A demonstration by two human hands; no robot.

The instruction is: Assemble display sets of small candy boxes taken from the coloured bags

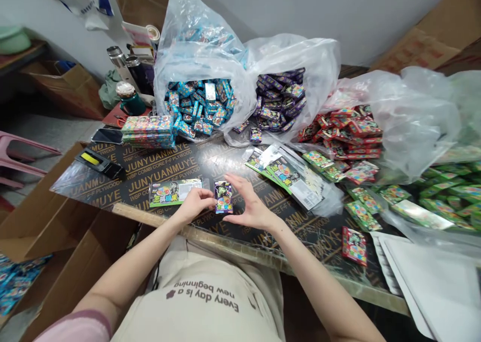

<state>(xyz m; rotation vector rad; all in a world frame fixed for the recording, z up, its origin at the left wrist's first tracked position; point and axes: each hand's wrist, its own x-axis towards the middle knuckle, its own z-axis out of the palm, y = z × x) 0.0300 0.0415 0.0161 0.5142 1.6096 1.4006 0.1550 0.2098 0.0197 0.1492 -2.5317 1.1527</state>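
Note:
A small purple candy box (224,198) with a cartoon figure and coloured sweets on its front stands in front of me, near the table's front edge. My left hand (196,205) pinches its left side between thumb and bent fingers. My right hand (251,204) curves around the right side of the box, thumb and fingers apart, with a gap to the box. Left of the box, a green printed card (165,194) lies flat, partly under my left hand. Several similar green cards (287,174) lie overlapping to the right, in clear plastic.
At the back are plastic bags of blue boxes (197,106), purple boxes (280,99) and red boxes (351,129). Green packs (451,192) lie at right, near white sheets (432,282). A tape dispenser (99,162), phone (107,136) and stacked packs (148,130) are at left.

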